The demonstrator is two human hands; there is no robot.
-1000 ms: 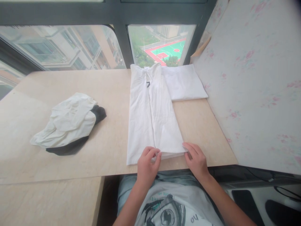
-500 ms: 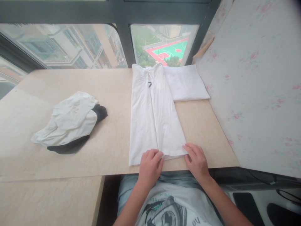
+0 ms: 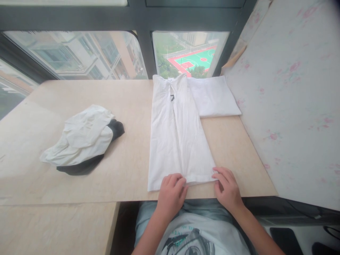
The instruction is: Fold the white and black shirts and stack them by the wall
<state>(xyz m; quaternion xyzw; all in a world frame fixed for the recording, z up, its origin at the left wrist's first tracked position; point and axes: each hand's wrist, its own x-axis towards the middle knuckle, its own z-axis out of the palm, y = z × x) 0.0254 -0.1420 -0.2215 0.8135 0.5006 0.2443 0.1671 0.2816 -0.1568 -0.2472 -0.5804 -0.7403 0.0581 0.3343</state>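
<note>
At the lower centre, the left hand (image 3: 171, 194) and right hand (image 3: 228, 189) pinched the near hem of the white garment (image 3: 180, 141) lying centrally on the worktop (image 3: 127, 166), apparently aligning its edge, a step where any lift called for even tension.

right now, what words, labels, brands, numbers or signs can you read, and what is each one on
"7", or what looks like it: a dark mark on the long white garment, possibly part of a letter.
Teal lettering on the worn shirt: too blurred to read.
No text shows on the crumpled white and black cloth.
</note>
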